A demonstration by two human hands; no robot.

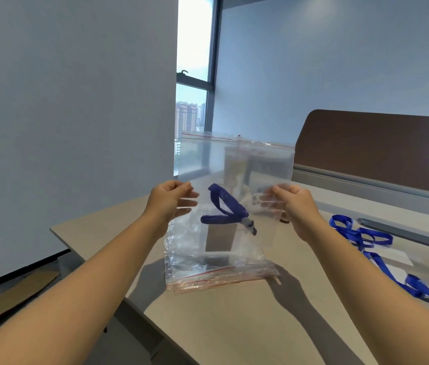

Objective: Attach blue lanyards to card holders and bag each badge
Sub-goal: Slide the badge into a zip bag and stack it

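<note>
Item: clear plastic zip bag with a red seal line [234, 164], held upright above the beige laminate counter [234, 325], mouth at the top. Left hand [171, 201] pinches the bag's left edge, fingers [188, 196] curled against the thumb. Right hand [293, 206] pinches the right edge likewise, fingers curled onto the plastic.

Contents: one dark blue fabric lanyard [225, 209], folded in a loop, with a grey metal clip [250, 226] at its lower right end, seen through the lower half of the held bag. A clear card holder may lie with it; the plastic blurs this, so it cannot be told.

Beneath: a stack of further clear zip bags [221, 275] lying flat on the counter, red seal strips toward the near edge.

To the right: a loose tangle of bright blue ribbon lanyards [371, 248] on the counter, well apart from the held bag, just beside a dark oval cable port [405, 235].

Rear: brown desk partition [379, 146]; narrow window [195, 75].
</note>
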